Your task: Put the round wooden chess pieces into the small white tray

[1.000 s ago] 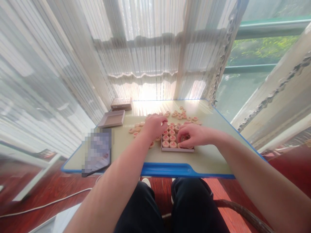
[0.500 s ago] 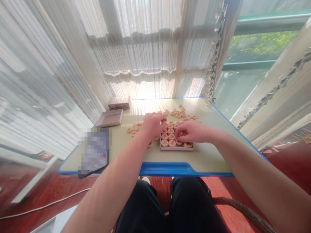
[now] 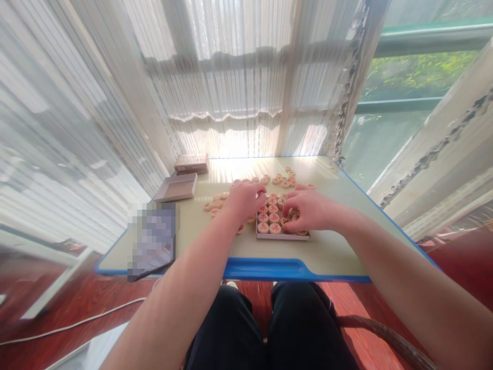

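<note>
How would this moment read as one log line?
left hand: by shallow box | right hand: at boxed discs | loose discs: on table

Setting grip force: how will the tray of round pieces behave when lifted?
The tray is probably heavy for its size, holding rows of thick round pieces. Its thin, low wall may flex under a pinch. If tilted, it could spill, since the pieces sit uncovered.

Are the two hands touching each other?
Apart: the head view plainly shows round pieces in the gap between the left hand and right hand.
</note>
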`<state>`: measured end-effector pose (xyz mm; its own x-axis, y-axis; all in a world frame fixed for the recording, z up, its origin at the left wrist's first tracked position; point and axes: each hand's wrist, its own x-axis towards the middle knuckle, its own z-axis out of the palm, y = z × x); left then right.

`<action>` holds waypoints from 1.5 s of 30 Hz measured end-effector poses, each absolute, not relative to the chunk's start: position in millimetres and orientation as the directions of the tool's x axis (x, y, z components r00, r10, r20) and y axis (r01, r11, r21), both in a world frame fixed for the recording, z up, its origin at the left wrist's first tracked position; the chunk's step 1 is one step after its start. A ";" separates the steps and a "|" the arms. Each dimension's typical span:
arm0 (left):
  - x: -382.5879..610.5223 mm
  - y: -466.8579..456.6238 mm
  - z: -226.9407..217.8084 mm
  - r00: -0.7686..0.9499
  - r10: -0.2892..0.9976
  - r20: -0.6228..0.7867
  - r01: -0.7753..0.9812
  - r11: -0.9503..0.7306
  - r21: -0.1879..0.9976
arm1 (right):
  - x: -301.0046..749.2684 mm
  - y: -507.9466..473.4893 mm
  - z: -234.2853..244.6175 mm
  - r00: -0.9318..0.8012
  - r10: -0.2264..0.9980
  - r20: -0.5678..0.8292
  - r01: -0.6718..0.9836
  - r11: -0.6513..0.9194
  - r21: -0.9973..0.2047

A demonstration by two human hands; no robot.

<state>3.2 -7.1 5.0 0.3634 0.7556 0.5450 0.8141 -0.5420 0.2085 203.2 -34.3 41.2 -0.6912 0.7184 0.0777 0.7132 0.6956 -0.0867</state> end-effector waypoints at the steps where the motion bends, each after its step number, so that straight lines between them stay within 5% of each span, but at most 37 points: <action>1: 3.3 -6.9 5.1 0.368 0.759 0.538 0.816 -0.540 0.204 | 202.8 -35.1 41.5 -0.691 0.719 0.080 0.715 0.695 -0.072; 23: 4.9 -7.8 7.6 0.368 0.776 0.512 0.819 -0.531 0.216 | 200.9 -35.6 40.4 -0.655 0.750 0.086 0.737 0.660 -0.142; 45: 3.3 -7.6 5.9 0.371 0.765 0.526 0.829 -0.528 0.185 | 201.2 -29.8 34.8 -0.619 0.777 0.119 0.772 0.629 -0.091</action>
<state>3.3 -7.6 5.9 0.3708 0.7653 0.5261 0.8286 -0.5285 0.1847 201.2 -29.8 34.8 -0.6186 0.7766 0.1194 0.7722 0.6289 -0.0906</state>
